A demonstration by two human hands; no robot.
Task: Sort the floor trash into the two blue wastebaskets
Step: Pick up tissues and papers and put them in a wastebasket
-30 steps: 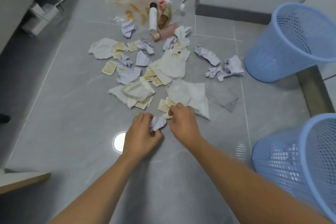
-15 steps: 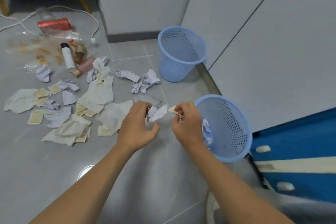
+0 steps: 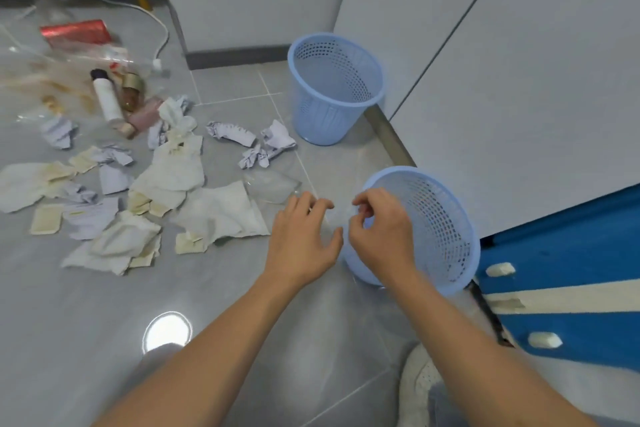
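Note:
Two blue mesh wastebaskets stand by the white wall, the far wastebasket (image 3: 323, 114) upright and the near wastebasket (image 3: 450, 229) tilted toward me. My left hand (image 3: 301, 239) hovers just left of the near basket with fingers spread and nothing in it. At the basket's near rim, the fingers of my right hand (image 3: 381, 229) are curled together. A pale blur (image 3: 337, 215) lies between the hands; what it is cannot be made out. Crumpled papers (image 3: 249, 139) and stained tissues (image 3: 221, 215) litter the grey floor to the left.
Farther left lie a white bottle (image 3: 105, 97), a brown bottle (image 3: 131, 94), a red packet (image 3: 76, 32) and clear plastic bags. A white cable (image 3: 159, 31) curls by the wall. A blue and white panel (image 3: 571, 236) stands behind the near basket. My shoe (image 3: 419, 385) is at the bottom.
Both hands moved right to the near basket. The crumpled paper held in my left hand is gone from it and the hand has opened. My view turned right.

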